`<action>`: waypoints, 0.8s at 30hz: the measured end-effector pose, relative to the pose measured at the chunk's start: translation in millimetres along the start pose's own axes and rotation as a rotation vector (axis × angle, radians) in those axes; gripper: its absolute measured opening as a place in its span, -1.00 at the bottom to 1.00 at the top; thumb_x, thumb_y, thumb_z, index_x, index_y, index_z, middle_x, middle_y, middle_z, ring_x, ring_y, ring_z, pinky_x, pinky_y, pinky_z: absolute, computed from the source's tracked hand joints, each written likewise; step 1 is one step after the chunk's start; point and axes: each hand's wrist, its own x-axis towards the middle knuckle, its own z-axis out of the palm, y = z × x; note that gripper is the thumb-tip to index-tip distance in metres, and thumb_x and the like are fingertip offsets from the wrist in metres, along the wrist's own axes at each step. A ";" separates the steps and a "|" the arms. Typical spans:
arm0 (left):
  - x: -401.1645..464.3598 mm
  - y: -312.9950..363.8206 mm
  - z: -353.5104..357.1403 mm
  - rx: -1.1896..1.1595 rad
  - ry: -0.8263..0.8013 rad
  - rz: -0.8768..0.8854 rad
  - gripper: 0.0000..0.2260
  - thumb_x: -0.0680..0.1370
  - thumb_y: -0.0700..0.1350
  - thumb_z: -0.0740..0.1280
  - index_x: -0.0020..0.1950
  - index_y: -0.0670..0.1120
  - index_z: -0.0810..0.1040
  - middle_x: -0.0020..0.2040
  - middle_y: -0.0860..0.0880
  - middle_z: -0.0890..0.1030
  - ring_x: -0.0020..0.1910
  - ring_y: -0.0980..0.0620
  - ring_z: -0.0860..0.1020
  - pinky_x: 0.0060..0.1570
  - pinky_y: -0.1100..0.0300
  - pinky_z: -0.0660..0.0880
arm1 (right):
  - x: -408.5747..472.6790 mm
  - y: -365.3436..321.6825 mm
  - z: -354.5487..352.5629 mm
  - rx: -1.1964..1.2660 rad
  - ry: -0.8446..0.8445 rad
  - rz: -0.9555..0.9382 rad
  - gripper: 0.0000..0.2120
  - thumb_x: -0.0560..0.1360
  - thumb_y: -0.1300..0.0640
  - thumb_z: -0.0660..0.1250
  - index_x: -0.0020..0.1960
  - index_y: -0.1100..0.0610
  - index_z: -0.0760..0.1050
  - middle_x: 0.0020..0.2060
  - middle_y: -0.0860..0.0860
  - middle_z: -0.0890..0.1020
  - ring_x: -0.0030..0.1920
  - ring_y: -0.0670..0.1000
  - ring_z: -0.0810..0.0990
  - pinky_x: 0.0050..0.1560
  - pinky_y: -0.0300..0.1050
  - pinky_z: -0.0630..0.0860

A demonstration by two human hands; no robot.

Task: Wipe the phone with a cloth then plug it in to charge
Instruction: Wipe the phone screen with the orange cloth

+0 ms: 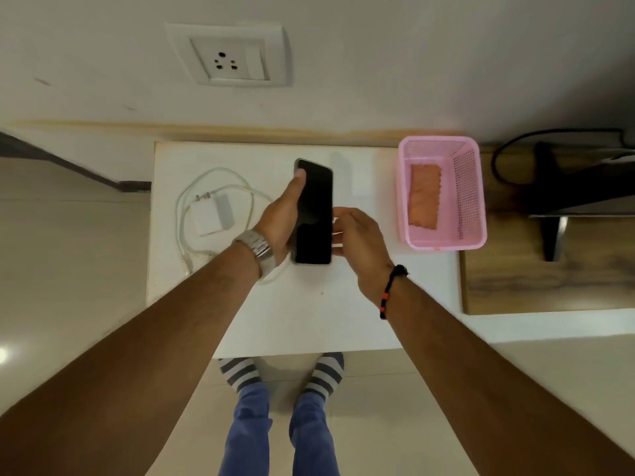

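Feet in striped socks (281, 374) stand on the floor at the near edge of the white counter (309, 321), blue trouser legs (275, 434) below them. Both forearms reach forward over the counter. The left hand (278, 214), with a metal watch (256, 250) on its wrist, grips the phone (314, 214) along its left edge — the thumb lies up the side, its tip near the far corner of the dark screen. The right hand (357, 238), a black and orange cord bracelet (391, 290) at its wrist, has its fingers (340, 223) curled against the phone's right edge, though whether they truly grip it cannot be told. The phone sits between the two hands, screen up, long axis pointing away from the person.

Left of the left-hand fingers a white charger brick (211, 214) lies on the counter, its white cable (185, 214) looped around it. Right of the right-hand fingers stands a pink mesh basket (470, 197) — an orange cloth (424, 199) lies flat on its bottom. Beyond the fingers, on the white wall, a socket plate (228, 56) with a switch is mounted. Far right, a dark object with a black cord (498, 156) rests on a wooden surface (536, 283).
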 end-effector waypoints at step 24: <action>10.5 -5.1 16.4 -0.462 -0.549 -0.079 -0.26 0.63 0.37 -0.03 0.51 -0.17 0.44 0.20 -0.21 0.60 0.11 -0.24 0.61 0.20 -0.20 0.54 | 112.1 17.7 -142.2 -0.566 0.320 -0.204 -0.87 0.53 0.10 0.36 -0.11 0.04 0.69 -0.22 -0.08 0.73 -0.10 0.02 0.69 0.21 0.06 0.60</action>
